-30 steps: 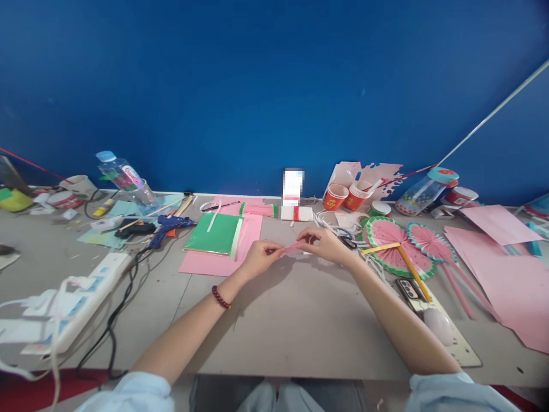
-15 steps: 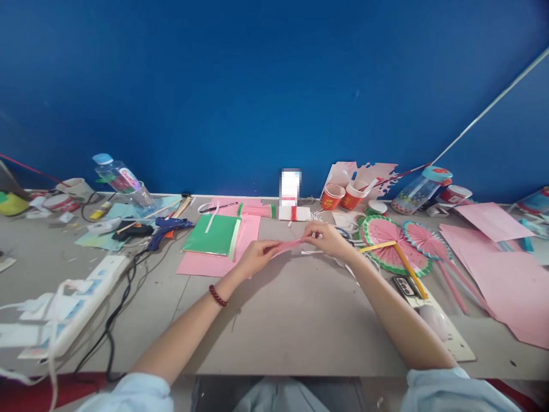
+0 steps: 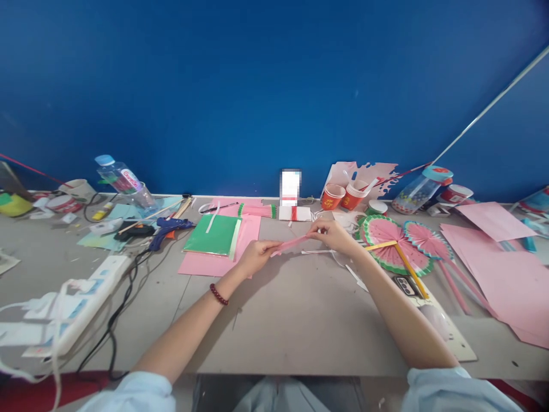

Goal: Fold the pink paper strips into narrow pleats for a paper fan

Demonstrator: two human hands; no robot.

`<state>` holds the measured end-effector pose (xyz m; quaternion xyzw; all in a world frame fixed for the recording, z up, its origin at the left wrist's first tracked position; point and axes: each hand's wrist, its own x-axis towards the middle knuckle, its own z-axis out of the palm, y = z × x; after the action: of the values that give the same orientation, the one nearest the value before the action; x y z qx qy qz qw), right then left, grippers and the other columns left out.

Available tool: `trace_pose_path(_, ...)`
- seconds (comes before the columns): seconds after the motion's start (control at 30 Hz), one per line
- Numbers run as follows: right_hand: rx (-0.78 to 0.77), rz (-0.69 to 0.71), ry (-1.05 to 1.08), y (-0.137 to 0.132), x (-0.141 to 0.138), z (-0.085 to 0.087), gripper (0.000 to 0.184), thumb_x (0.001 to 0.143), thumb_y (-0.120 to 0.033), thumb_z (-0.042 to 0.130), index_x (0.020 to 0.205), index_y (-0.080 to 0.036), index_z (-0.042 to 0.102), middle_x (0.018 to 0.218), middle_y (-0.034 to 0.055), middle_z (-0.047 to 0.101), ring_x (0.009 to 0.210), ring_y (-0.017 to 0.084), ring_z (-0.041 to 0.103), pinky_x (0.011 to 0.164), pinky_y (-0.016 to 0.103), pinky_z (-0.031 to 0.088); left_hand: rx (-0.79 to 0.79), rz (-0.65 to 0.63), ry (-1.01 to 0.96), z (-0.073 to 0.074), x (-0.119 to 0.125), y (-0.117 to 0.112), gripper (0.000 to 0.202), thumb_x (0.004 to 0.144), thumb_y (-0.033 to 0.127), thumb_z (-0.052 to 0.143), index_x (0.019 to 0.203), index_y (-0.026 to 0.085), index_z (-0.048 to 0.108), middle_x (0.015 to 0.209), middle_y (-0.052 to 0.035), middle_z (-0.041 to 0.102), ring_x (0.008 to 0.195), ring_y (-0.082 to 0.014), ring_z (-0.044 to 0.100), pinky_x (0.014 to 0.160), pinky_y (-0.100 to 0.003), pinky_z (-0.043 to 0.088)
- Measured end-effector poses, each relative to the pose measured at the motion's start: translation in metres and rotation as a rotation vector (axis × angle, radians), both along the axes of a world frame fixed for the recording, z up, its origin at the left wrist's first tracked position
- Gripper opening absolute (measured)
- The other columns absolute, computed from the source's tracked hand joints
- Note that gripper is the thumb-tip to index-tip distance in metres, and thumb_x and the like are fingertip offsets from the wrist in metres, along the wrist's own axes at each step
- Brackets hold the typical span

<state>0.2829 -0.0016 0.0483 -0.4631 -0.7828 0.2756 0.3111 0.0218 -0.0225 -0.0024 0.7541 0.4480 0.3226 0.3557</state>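
Note:
A narrow strip of pink paper (image 3: 293, 244) is stretched between my hands above the middle of the grey table. My left hand (image 3: 256, 256) pinches its left end, thumb and fingers together. At the other end my right hand (image 3: 329, 233) is closed on the strip and sits a little higher, so the paper slants up to the right. A green pack of paper (image 3: 210, 236) lies left of my left hand, on pink sheets (image 3: 191, 265). Close to my right hand is a thin white strip (image 3: 315, 252) on the table.
Watermelon-patterned paper fans (image 3: 381, 237) and a yellow folding stick (image 3: 409, 266) lie on the right, near pink sheets (image 3: 514, 286). Red paper cups (image 3: 332, 197) stand at the back. On the left are a blue glue gun (image 3: 167, 229), a power strip (image 3: 92, 303) and a bottle (image 3: 120, 176).
My right hand has shifted slightly right, and more of the pink paper strip shows between my hands. Both hands keep their hold; the left has barely moved.

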Motion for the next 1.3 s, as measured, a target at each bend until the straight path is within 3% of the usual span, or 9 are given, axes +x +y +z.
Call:
trace_pose_path(0.13,0.036,-0.086,0.019,-0.002,-0.006,-0.004,0.025,0.077,-0.042,0.062,0.068,-0.019,0.067,0.072,0.0032,0.065,0.065,0.015,0.055,0.059,0.027,0.042,0.353,0.108,0.034,0.005,0.000,0.000,0.033,0.090,0.033,0.043,0.116,0.021,0.060,0.119,-0.0078,0.062,0.110,-0.0212,0.055,0.095,-0.037,0.042)
trace_pose_path(0.23,0.162,-0.234,0.032,-0.010,-0.024,-0.010,0.022,0.078,-0.035,0.062,0.064,-0.019,0.063,0.069,0.0032,0.062,0.061,0.014,0.052,0.059,0.027,0.041,0.521,0.199,0.072,0.009,0.003,-0.006,0.028,0.089,0.035,0.047,0.105,0.019,0.064,0.104,-0.0101,0.064,0.101,-0.0216,0.056,0.090,-0.038,0.043)
trace_pose_path(0.33,0.315,-0.317,-0.014,-0.026,-0.047,-0.016,0.019,0.081,-0.029,0.058,0.066,-0.019,0.060,0.072,0.0039,0.059,0.066,0.015,0.053,0.062,0.027,0.042,0.318,0.115,0.015,0.011,0.010,-0.015,0.028,0.090,0.037,0.045,0.098,0.019,0.065,0.085,-0.0057,0.066,0.076,-0.0153,0.058,0.071,-0.027,0.047)
trace_pose_path(0.5,0.502,-0.209,-0.326,-0.053,-0.077,-0.028,0.020,0.089,-0.027,0.048,0.078,-0.020,0.063,0.080,0.0078,0.061,0.078,0.020,0.055,0.071,0.030,0.040,-0.065,0.089,-0.262,0.009,0.019,-0.018,0.038,0.088,0.046,0.044,0.087,0.015,0.066,0.083,-0.0059,0.068,0.074,-0.0159,0.060,0.064,-0.025,0.048)
trace_pose_path(0.57,0.527,-0.121,-0.394,-0.058,-0.083,-0.033,0.018,0.090,-0.030,0.049,0.087,-0.020,0.064,0.082,0.0084,0.063,0.078,0.021,0.056,0.071,0.032,0.040,-0.127,0.110,-0.320,0.007,0.019,-0.014,0.041,0.086,0.048,0.045,0.076,0.014,0.064,0.075,-0.0051,0.066,0.070,-0.0156,0.059,0.063,-0.026,0.048)
trace_pose_path(0.7,0.487,-0.014,-0.324,-0.060,-0.086,-0.040,0.031,0.083,-0.043,0.059,0.104,-0.020,0.062,0.095,0.0102,0.065,0.086,0.023,0.058,0.075,0.034,0.044,-0.126,0.116,-0.355,0.005,0.017,-0.009,0.034,0.082,0.046,0.053,0.078,0.015,0.065,0.077,-0.0043,0.067,0.072,-0.0162,0.060,0.065,-0.026,0.048)
trace_pose_path(0.9,0.531,-0.148,-0.267,-0.051,-0.074,-0.026,0.018,0.089,-0.023,0.047,0.096,-0.021,0.064,0.091,0.0078,0.065,0.084,0.021,0.057,0.078,0.033,0.044,0.273,0.177,0.061,0.006,0.008,-0.009,0.029,0.091,0.033,0.040,0.081,0.019,0.063,0.076,-0.0020,0.066,0.072,-0.0149,0.059,0.068,-0.026,0.044)
trace_pose_path(1.03,0.550,-0.245,-0.344,-0.039,-0.058,-0.012,0.030,0.088,-0.017,0.045,0.115,-0.019,0.058,0.110,0.0114,0.059,0.097,0.025,0.054,0.084,0.037,0.044,0.612,0.198,0.344,0.003,0.002,-0.003,0.024,0.091,0.020,0.039,0.086,0.018,0.062,0.078,-0.0055,0.066,0.077,-0.0179,0.059,0.073,-0.031,0.043)
trace_pose_path(1.3,0.424,-0.164,-0.387,-0.019,-0.036,-0.016,0.021,0.088,-0.016,0.048,0.102,-0.021,0.063,0.100,0.0074,0.062,0.093,0.021,0.056,0.080,0.032,0.045,0.823,0.131,0.561,0.000,-0.002,0.001,0.025,0.091,0.014,0.037,0.090,0.018,0.062,0.086,-0.0083,0.061,0.080,-0.0189,0.055,0.068,-0.032,0.043)
